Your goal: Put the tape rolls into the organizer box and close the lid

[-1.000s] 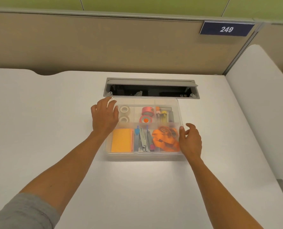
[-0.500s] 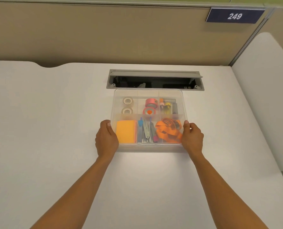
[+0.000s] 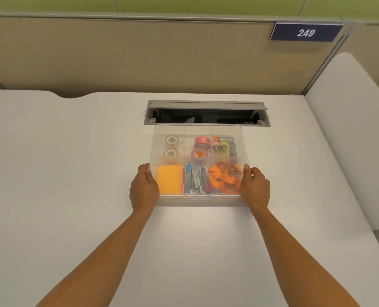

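Your left hand (image 3: 144, 189) is curled around the near-left corner of the organizer box (image 3: 199, 198), thumb up on the rim and fingers wrapped down the side wall, so it is closed on the box rather than spread flat. Just inside that corner lies an orange notepad (image 3: 168, 179), and behind it, in the far-left compartment, 2 clear tape rolls (image 3: 171, 146) lie one behind the other. Moving across, the middle far compartment holds 2 pink tape rolls (image 3: 201, 146), the nearer one showing an orange centre, and the near middle compartment holds metal clips and blue-tipped tools (image 3: 196, 178). Further right are a few small upright items (image 3: 224, 146) at the back, too blurred to name, and a bundle of orange strap (image 3: 225, 178) in front. Your right hand (image 3: 255, 189) mirrors the left, clamped on the near-right corner with the thumb on top.

As for progress: all 4 rolls you can see are inside the box, and none is left on the desk (image 3: 73, 173). A milky, translucent lid (image 3: 198, 129) appears to lie over the whole box, flush with its edges. My judgement is that the loading is finished and the lid is on; what remains, if anything, is pressing the near corners down until they seat, which your grip suggests. Whether the lid has clicked shut cannot be told from here.
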